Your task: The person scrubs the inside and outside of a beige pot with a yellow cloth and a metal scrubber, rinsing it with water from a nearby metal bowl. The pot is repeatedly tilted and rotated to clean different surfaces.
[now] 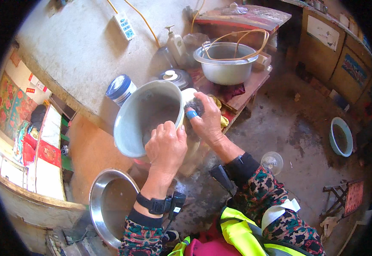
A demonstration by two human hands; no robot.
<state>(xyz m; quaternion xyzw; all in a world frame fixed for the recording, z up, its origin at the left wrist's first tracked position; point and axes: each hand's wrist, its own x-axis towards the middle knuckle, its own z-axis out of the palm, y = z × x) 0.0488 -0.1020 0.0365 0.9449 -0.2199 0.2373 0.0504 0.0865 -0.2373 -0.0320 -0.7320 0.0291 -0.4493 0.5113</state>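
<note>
My left hand [166, 145] grips the near rim of a large light grey-blue bucket [126, 128], which is tilted with its mouth towards me. My right hand [206, 118], a blue band round its thumb, holds a dark metallic scouring pad [195, 106] at the bucket's outer right side. The bucket's outer wall is partly hidden by my hands. Below and left of it stands a round stainless steel basin [98, 195] with brownish liquid in it. A blue-and-white tub [121, 88] is close behind the bucket's left rim.
Behind, a low wooden table [256, 80] bears an aluminium pot [227, 68] with a looped hose [266, 40]; a pump bottle [176, 46] stands by the wall. On the floor at right are a light blue basin [332, 140], a clear bowl [273, 161] and a folding stool [354, 196].
</note>
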